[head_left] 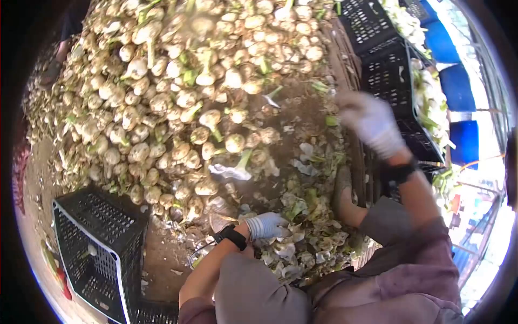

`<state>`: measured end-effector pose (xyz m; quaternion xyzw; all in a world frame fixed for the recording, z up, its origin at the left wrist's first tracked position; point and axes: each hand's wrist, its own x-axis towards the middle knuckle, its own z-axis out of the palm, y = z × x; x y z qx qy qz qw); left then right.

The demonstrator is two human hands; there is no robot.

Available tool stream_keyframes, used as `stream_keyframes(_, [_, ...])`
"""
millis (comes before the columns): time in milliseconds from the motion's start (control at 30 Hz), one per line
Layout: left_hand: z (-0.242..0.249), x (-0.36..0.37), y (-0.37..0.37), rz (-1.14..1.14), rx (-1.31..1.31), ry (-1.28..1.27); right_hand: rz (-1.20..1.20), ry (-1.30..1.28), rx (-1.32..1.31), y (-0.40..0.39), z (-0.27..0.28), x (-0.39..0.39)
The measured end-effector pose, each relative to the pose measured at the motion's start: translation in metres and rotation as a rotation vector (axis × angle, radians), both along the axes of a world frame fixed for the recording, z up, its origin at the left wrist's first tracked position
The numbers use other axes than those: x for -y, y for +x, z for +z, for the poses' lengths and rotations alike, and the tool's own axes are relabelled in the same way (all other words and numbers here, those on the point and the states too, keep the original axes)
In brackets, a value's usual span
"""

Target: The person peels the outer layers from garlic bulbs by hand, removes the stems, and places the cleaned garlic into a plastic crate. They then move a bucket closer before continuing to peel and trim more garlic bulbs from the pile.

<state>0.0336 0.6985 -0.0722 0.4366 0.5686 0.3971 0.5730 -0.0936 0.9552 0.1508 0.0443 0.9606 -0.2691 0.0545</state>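
Note:
My left hand (pixel 267 225), in a pale knit glove, is low over a heap of papery peels and leaf scraps (pixel 302 240). Its fingers are curled together, and what they may hold I cannot make out. My right hand (pixel 372 121), also gloved, is raised on the right beside a black plastic crate (pixel 387 81); motion blur smears its fingers. In front of me spreads a large pile of dirty pale bulbs (pixel 162 102), like onions or garlic, some with short green stems. A loose white-and-green piece (pixel 234 168) lies at the pile's near edge.
A black slatted crate (pixel 102 221) stands on the earth floor at lower left. More crates on the right hold white bulbs with green bits (pixel 429 100). Blue containers (pixel 458 89) stand behind them. My bare foot (pixel 348 202) rests by the peels.

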Motion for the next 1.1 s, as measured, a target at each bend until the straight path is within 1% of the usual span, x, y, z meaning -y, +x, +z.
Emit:
stream_keyframes(33, [-0.008, 0.003, 0.001, 0.008, -0.100, 0.069, 0.143, -0.083, 0.132, -0.003, -0.034, 0.022])
stream_keyframes(67, [-0.002, 0.010, -0.007, 0.020, -0.097, 0.059, 0.318, -0.111, 0.047, -0.005, -0.081, 0.046])
stream_keyframes(100, [0.015, 0.019, -0.021, 0.085, -0.223, 0.056, 0.318, -0.074, 0.043, -0.006, -0.115, 0.076])
stream_keyframes(133, [0.029, 0.027, -0.031, 0.144, -0.348, 0.051, 0.310, -0.052, 0.082, -0.010, -0.134, 0.104])
stream_keyframes(167, [0.038, 0.033, -0.035, 0.147, -0.346, 0.041, 0.295, -0.031, 0.121, -0.014, -0.150, 0.127])
stream_keyframes(233, [0.052, 0.047, -0.043, 0.722, -0.354, -0.063, 0.246, -0.020, -0.020, -0.019, -0.194, 0.150])
stream_keyframes(267, [0.064, 0.054, -0.049, 0.970, -0.284, -0.031, 0.228, -0.043, 0.096, -0.029, -0.195, 0.154])
stream_keyframes(300, [0.070, 0.059, -0.054, 1.218, -0.209, 0.008, 0.180, -0.050, 0.145, -0.036, -0.206, 0.155])
stream_keyframes(333, [0.067, 0.062, -0.054, 1.365, -0.224, -0.151, 0.109, -0.205, 0.125, -0.035, -0.197, 0.153])
stream_keyframes(367, [0.073, 0.065, -0.065, 1.463, -0.234, -0.113, 0.039, -0.358, 0.109, -0.033, -0.184, 0.151])
stream_keyframes(400, [0.068, 0.068, -0.072, 1.450, -0.504, -0.104, -0.023, -0.512, 0.128, -0.032, -0.172, 0.151])
stream_keyframes(433, [0.063, 0.068, -0.078, 1.420, -0.773, -0.093, -0.016, -0.504, 0.130, -0.030, -0.166, 0.151])
stream_keyframes(467, [0.062, 0.066, -0.081, 1.428, -0.767, -0.090, -0.015, -0.646, 0.135, -0.026, -0.160, 0.152])
stream_keyframes(500, [0.063, 0.063, -0.083, 1.568, -0.246, 0.039, -0.013, -0.788, 0.141, -0.022, -0.153, 0.152])
stream_keyframes(533, [0.064, 0.061, -0.085, 1.637, 0.286, 0.170, -0.045, -0.826, 0.326, -0.019, -0.137, 0.153])
stream_keyframes(567, [0.067, 0.061, -0.087, 1.642, 0.285, 0.172, -0.040, -0.825, 0.327, -0.015, -0.136, 0.151])
stream_keyframes(633, [0.078, 0.063, -0.091, 1.671, 0.391, 0.158, -0.251, -1.324, 0.492, -0.010, -0.138, 0.150])
stream_keyframes(667, [0.084, 0.063, -0.092, 1.669, 0.387, 0.127, -0.173, -1.100, 0.378, -0.010, -0.145, 0.153])
stream_keyframes(700, [0.079, 0.064, -0.090, 1.675, 0.386, 0.125, -0.169, -1.101, 0.382, -0.005, -0.150, 0.156])
stream_keyframes(767, [0.073, 0.063, -0.089, 1.593, -0.256, 0.195, -0.218, -1.259, 0.338, 0.008, -0.150, 0.168])
stream_keyframes(800, [0.074, 0.066, -0.085, 1.508, -0.502, 0.092, -0.225, -1.204, 0.212, 0.012, -0.151, 0.175])
stream_keyframes(833, [0.074, 0.067, -0.084, 1.508, -0.502, 0.090, -0.226, -1.204, 0.213, 0.012, -0.149, 0.176])
stream_keyframes(900, [0.074, 0.069, -0.083, 1.430, -0.737, 0.038, -0.159, -0.930, 0.129, 0.010, -0.146, 0.175])
stream_keyframes(967, [0.075, 0.070, -0.082, 1.420, -0.775, 0.025, -0.187, -0.972, 0.150, 0.014, -0.144, 0.176])
stream_keyframes(1033, [0.074, 0.069, -0.080, 1.399, -0.844, -0.002, -0.248, -1.099, 0.247, 0.016, -0.141, 0.175])
stream_keyframes(1100, [0.069, 0.070, -0.080, 1.385, -0.836, 0.004, -0.272, -1.143, 0.289, 0.017, -0.134, 0.174])
